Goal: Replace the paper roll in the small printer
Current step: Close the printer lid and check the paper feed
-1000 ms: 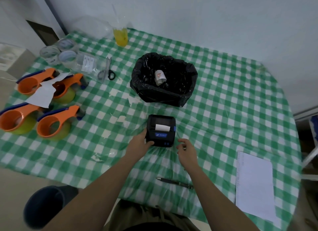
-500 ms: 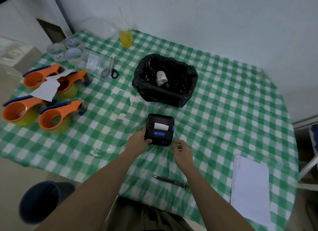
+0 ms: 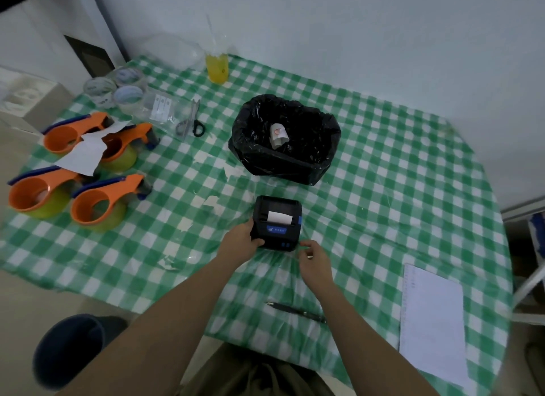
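Printer (image 3: 277,223) near the surface's front edge, lid shut, white paper showing. Left hand (image 3: 240,240) still grips its left side; right hand (image 3: 314,255), loosely curled and empty, has drifted closer. Replacement looks nearly finished.

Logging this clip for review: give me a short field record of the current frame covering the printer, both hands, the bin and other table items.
printer: small black printer on the green checked tablecloth, white paper showing at its slot
left hand: left hand gripping the printer's left side
right hand: right hand beside the printer's near right corner, contact unclear
bin: black-lined bin behind the printer, a paper roll inside
other items: pen, scissors, four orange tape dispensers, paper sheet
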`<state>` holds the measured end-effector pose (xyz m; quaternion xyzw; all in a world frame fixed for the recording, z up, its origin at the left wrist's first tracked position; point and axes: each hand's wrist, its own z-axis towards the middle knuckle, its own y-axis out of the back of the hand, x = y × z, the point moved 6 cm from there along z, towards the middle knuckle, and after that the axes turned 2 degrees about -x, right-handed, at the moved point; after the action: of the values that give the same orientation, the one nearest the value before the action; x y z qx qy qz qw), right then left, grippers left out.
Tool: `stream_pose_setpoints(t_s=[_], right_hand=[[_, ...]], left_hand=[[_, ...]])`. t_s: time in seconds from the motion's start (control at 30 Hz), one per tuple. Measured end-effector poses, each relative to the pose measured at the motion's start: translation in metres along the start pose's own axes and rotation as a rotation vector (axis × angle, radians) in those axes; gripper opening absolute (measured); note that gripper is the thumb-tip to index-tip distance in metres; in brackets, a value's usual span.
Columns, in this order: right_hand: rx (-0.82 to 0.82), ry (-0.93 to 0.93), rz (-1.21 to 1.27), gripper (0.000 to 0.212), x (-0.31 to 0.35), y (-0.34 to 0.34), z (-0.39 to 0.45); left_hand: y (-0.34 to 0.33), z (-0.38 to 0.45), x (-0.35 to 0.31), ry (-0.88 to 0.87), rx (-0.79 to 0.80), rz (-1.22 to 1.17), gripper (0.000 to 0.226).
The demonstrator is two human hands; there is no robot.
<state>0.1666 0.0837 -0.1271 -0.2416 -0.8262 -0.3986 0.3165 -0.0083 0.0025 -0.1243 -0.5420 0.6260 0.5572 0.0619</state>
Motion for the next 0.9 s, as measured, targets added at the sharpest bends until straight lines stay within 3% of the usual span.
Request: stream_pose_setpoints(t_s=[0.9], right_hand=[[-0.169, 0.002, 0.026, 0.023, 0.001, -0.009, -0.004]], left_hand=[[0.003, 0.004, 0.006, -0.049, 0.004, -0.053, 0.043]])
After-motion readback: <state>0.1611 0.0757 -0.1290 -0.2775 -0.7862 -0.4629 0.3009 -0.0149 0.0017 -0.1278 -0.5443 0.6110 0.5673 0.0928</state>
